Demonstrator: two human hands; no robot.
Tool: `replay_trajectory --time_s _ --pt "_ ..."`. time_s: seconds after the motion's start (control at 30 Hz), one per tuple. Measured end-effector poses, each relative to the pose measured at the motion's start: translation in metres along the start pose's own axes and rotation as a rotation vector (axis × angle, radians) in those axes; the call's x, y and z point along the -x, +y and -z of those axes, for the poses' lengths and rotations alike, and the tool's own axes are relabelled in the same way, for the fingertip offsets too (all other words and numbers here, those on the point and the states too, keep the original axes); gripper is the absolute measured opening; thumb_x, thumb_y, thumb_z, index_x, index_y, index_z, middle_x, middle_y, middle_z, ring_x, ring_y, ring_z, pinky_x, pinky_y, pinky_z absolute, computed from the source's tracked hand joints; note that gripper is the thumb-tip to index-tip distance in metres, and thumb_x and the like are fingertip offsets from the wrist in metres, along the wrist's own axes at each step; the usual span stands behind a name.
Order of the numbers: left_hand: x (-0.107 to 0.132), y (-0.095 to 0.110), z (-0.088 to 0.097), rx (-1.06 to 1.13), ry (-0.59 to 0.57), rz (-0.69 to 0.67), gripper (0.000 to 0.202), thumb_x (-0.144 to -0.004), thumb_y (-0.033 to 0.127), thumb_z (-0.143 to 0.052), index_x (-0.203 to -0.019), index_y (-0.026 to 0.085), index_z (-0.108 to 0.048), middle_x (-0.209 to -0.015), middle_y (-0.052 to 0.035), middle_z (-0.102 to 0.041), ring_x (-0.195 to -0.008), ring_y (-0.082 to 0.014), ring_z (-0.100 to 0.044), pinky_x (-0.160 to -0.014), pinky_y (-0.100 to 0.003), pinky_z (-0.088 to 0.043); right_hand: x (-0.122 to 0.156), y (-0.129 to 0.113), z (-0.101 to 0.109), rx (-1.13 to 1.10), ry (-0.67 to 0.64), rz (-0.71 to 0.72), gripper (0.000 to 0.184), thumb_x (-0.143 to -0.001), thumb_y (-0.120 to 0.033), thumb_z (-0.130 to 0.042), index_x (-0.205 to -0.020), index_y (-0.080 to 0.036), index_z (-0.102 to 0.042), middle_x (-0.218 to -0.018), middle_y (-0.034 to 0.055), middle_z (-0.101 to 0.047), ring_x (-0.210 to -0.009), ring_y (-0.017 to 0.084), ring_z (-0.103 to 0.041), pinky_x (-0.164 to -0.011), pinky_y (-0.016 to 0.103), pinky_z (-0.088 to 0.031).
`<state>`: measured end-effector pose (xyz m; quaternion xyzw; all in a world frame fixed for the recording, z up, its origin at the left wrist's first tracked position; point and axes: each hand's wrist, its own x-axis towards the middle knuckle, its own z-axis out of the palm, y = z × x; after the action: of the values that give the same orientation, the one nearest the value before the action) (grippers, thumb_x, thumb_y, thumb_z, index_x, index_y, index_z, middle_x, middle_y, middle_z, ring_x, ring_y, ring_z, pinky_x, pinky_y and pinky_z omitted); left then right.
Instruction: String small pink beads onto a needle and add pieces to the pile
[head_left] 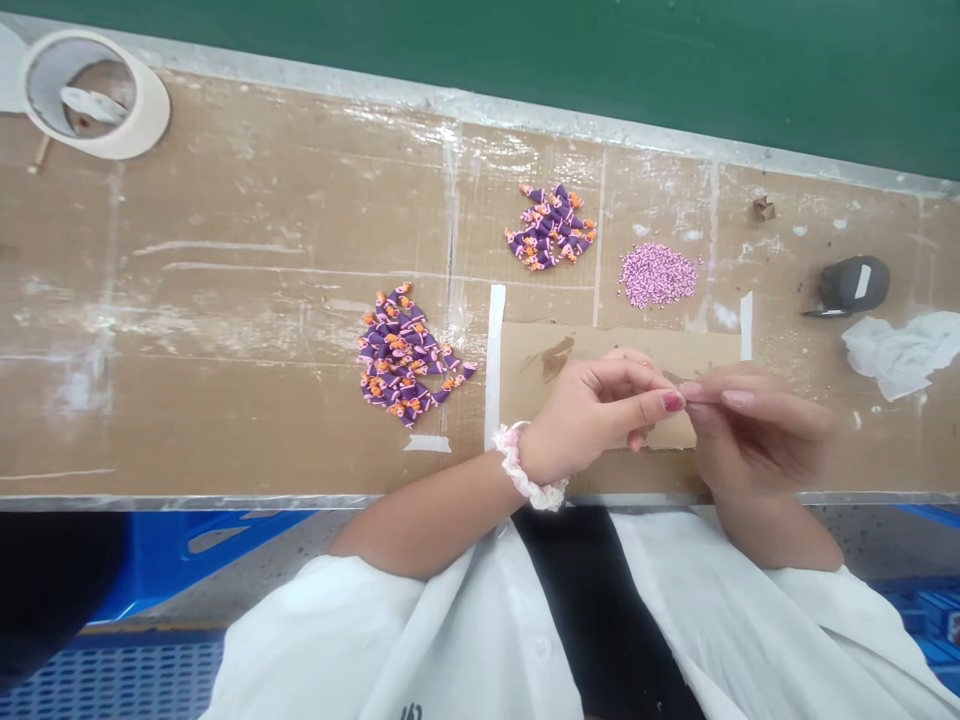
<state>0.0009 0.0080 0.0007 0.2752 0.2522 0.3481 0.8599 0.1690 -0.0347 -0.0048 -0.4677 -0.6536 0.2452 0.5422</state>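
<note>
My left hand [600, 405], with a white and pink scrunchie [525, 470] at its wrist, is closed in a pinch of thumb and forefinger. My right hand [757, 430] meets it fingertip to fingertip, also pinching and partly blurred. Whatever sits between the fingertips is hidden or too small to name. Both hands are above a taped-down piece of cardboard [637, 342]. Beyond them lies a heap of small pink beads [658, 275]. Left of the beads is a pile of small purple, pink and orange pieces [553, 228], and a larger pile of similar pieces [409, 355] lies nearer.
A tape roll [146, 105] with things inside it stands at the far left. On the right are a dark round object [855, 283], crumpled white tissue [904, 350] and a small brown scrap [763, 208]. White tape strips [495, 365] flank the cardboard. Blue plastic stools [195, 550] show below the table edge.
</note>
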Motion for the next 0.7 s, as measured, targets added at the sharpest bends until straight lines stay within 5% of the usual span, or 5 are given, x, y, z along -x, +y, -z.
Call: replay_trajectory --time_s 0.1,0.2,0.3,0.47,0.7 --pt "0.0 0.002 0.0 -0.015 -0.009 -0.02 0.017 -0.074 0.027 -0.077 -0.072 0.012 -0.069 -0.085 0.0015 -0.055 -0.047 0.0014 -0.052 -0.043 -0.015 -0.043 -0.004 -0.001 -0.003 0.098 0.053 0.215 0.052 -0.073 -0.005 -0.075 -0.117 -0.03 -0.064 -0.09 0.0009 -0.075 -0.074 0.019 -0.068 -0.057 0.034 -0.052" --pt "0.001 0.004 0.002 -0.077 -0.017 -0.049 0.017 -0.076 0.027 -0.075 -0.072 0.012 -0.068 -0.086 0.0007 -0.053 -0.05 0.0008 -0.053 -0.045 -0.014 -0.046 -0.009 -0.004 -0.001 0.201 -0.011 0.27 0.049 -0.073 -0.002 -0.073 -0.112 -0.03 -0.065 -0.094 0.001 -0.075 -0.077 0.02 -0.069 -0.055 0.033 -0.051" --pt "0.001 0.005 0.004 -0.198 -0.012 -0.117 0.018 -0.079 0.026 -0.072 -0.072 0.011 -0.066 -0.087 -0.0005 -0.051 -0.054 0.0003 -0.053 -0.047 -0.013 -0.048 -0.009 -0.006 0.0 0.246 -0.081 0.267 0.051 -0.071 -0.001 -0.075 -0.11 -0.031 -0.064 -0.098 0.001 -0.074 -0.079 0.02 -0.07 -0.058 0.033 -0.052" --pt "0.001 0.005 0.005 -0.218 -0.031 -0.157 0.023 -0.078 0.031 -0.073 -0.071 0.012 -0.063 -0.089 -0.0028 -0.051 -0.066 -0.0044 -0.055 -0.047 -0.012 -0.048 -0.007 -0.008 -0.008 0.108 0.058 0.162 0.045 -0.071 -0.006 -0.078 -0.108 -0.027 -0.064 -0.087 0.0012 -0.069 -0.074 0.017 -0.066 -0.062 0.033 -0.052" --pt "0.0 0.002 0.005 -0.321 -0.026 -0.268 0.018 -0.079 0.029 -0.072 -0.075 0.013 -0.064 -0.089 -0.0042 -0.052 -0.079 -0.0095 -0.056 -0.054 -0.015 -0.049 -0.011 -0.014 -0.013 -0.011 -0.019 0.108 0.043 -0.072 0.005 -0.068 -0.106 -0.019 -0.061 -0.083 0.0024 -0.064 -0.071 0.016 -0.061 -0.06 0.032 -0.05"
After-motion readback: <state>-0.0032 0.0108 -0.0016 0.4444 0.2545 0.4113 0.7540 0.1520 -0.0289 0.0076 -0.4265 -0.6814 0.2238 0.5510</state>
